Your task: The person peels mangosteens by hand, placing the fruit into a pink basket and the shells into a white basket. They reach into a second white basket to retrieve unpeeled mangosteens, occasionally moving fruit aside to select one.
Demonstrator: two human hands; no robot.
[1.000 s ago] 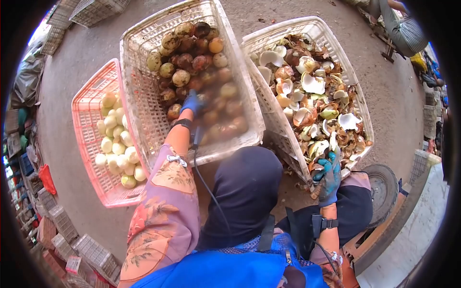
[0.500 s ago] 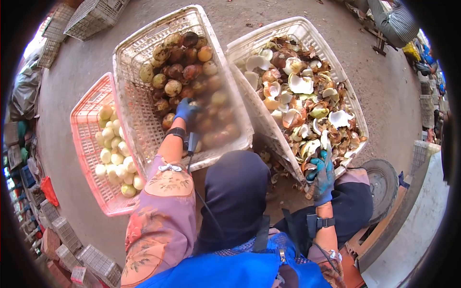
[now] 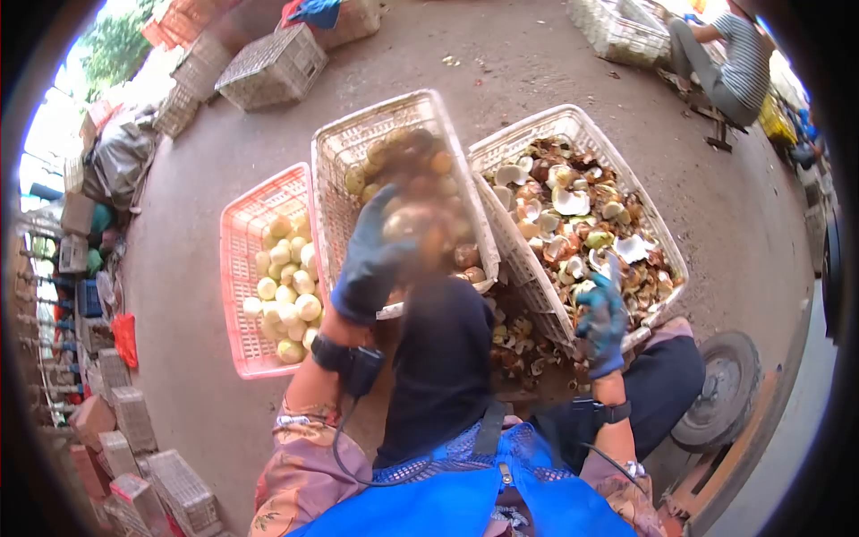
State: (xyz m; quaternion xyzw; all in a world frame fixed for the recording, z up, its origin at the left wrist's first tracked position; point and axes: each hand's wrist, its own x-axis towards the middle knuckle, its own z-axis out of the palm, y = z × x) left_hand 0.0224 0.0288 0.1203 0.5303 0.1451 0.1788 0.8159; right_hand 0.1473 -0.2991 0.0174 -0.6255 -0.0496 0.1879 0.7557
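My left hand (image 3: 369,264), in a dark blue glove, is closed around a pale brownish onion (image 3: 408,224) above the middle white crate (image 3: 324,170). The grip is partly blurred. Unpeeled brown onions (image 3: 467,256) lie in that crate below the hand. In my right hand (image 3: 603,324), gloved in blue and teal, is a small knife (image 3: 615,268), its blade pointing up and away; the handle is hidden by the fingers. This hand hovers over the near side of the right white crate (image 3: 573,116), which holds onion skins and cut pieces (image 3: 573,201).
At left a pink crate (image 3: 231,268) holds peeled white onions (image 3: 284,295). Scraps (image 3: 519,345) lie on the ground between my legs. A wheel (image 3: 727,389) is by my right knee. Another person (image 3: 738,67) sits at upper right; stacked crates (image 3: 134,416) line the left.
My left hand has come out of the middle crate toward me, now with an onion in it. The view has tilted up, showing more ground. My right hand still holds the knife.
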